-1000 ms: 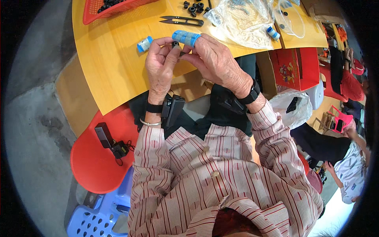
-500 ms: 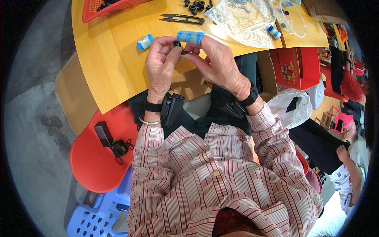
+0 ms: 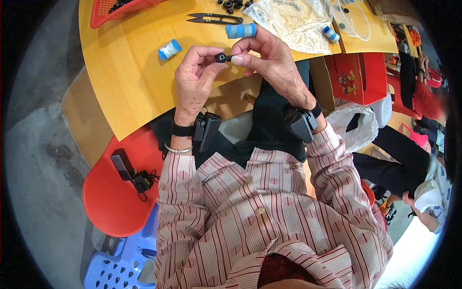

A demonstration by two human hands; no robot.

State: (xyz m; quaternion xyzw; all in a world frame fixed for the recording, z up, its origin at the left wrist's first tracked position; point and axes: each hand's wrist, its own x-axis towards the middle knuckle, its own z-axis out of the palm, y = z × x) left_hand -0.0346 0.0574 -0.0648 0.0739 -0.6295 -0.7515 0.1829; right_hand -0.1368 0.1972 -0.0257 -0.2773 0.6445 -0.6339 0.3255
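Observation:
Above the table's near edge, both hands meet at a small black part (image 3: 220, 58) with a round, shiny end. My left hand (image 3: 195, 77) pinches this end between thumb and fingers. My right hand (image 3: 272, 62) is closed on a narrow black piece (image 3: 229, 58) at the part's right side; whether the two are joined, I cannot tell. A blue-and-white wrap (image 3: 240, 31) sits around a finger of my right hand. On the table, a similar blue-and-white roll (image 3: 170, 49) lies left of my hands. Black thread snips (image 3: 215, 19) lie beyond them.
A red basket (image 3: 115, 14) with black pieces stands at the far left of the yellow table (image 3: 125, 86). Several black parts (image 3: 230, 6) lie by a clear plastic bag (image 3: 293, 24). A red box (image 3: 358, 79) stands right, a red stool (image 3: 115, 202) left. Other people are at right.
The black part has turned and shows more openly between my hands. My right hand has shifted, its wrapped finger rising away from the part. The whole view has moved slightly.

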